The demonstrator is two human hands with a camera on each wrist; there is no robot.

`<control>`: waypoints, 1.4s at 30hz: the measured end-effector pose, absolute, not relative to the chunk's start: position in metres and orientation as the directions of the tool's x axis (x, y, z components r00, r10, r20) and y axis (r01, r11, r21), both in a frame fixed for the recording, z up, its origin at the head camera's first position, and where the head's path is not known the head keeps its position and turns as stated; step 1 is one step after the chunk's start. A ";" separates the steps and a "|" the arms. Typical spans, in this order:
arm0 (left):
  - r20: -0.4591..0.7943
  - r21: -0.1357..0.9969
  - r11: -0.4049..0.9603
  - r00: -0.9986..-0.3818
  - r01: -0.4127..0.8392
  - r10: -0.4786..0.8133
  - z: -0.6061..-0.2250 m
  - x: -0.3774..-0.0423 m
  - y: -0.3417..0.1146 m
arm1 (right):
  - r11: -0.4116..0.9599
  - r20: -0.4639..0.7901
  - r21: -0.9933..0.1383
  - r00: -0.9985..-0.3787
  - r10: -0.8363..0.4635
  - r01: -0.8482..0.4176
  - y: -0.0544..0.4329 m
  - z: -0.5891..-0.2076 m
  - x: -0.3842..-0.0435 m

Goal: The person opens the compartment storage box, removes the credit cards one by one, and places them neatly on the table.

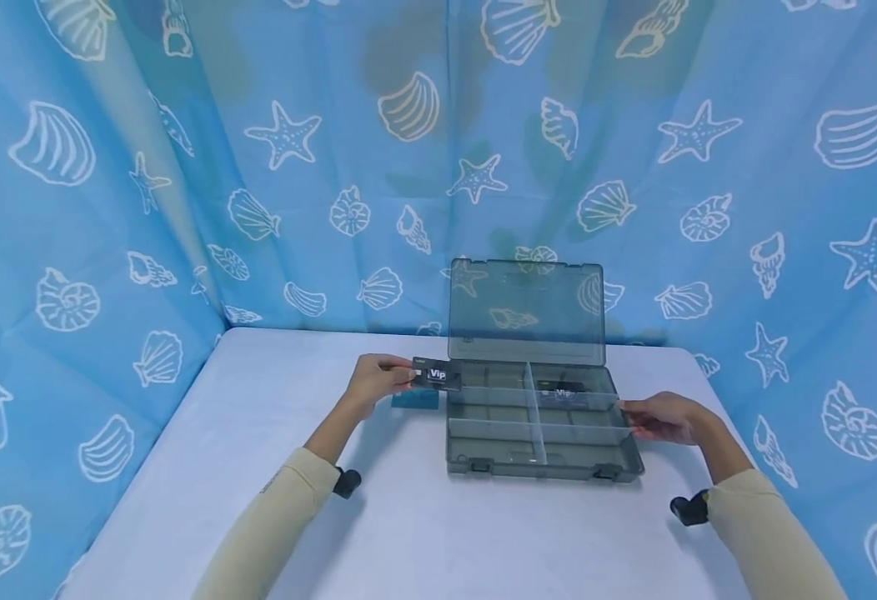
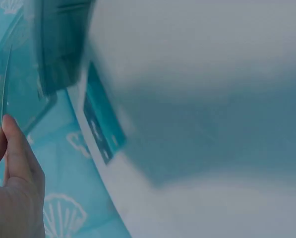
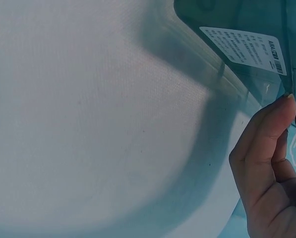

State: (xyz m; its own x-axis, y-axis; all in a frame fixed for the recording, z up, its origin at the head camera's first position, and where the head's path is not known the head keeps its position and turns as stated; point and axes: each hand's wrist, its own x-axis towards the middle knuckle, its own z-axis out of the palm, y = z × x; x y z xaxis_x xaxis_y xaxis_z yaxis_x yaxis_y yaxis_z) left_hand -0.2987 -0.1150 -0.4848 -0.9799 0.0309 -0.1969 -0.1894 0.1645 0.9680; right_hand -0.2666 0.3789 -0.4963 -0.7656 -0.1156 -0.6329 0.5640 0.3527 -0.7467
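Note:
My left hand pinches the edge of a dark card marked "Vip", which overlaps the left wall of a smoky clear compartment box in the head view. Seen from the left wrist, the fingertips meet the card's thin edge. With thumb and fingers, my right hand grips the box's right wall. The right wrist view shows the box's underside with a white printed label, raised off the table on that side. Another dark "Vip" card lies in the back right compartment.
The box's see-through lid stands open at the back. On the white table just left of the box lies a teal card, partly under my left hand's card. Blue shell-print curtains surround the table's back and sides.

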 end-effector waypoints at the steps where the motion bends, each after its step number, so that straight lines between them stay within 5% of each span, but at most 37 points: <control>1: -0.204 0.966 0.166 -0.979 -0.197 0.023 -0.486 -0.296 -0.119 | 0.356 -0.633 -0.746 -0.765 -0.119 0.563 0.380 -0.497 -0.266; 19: -0.347 0.879 0.341 -0.938 -0.333 -0.022 -0.528 -0.264 -0.139 | 0.366 -0.625 -0.748 -0.773 -0.107 0.554 0.382 -0.495 -0.261; 42: -0.430 0.551 0.778 -0.902 -0.302 -0.045 -0.511 -0.302 -0.128 | 0.344 -0.626 -0.754 -0.771 -0.116 0.560 0.375 -0.497 -0.267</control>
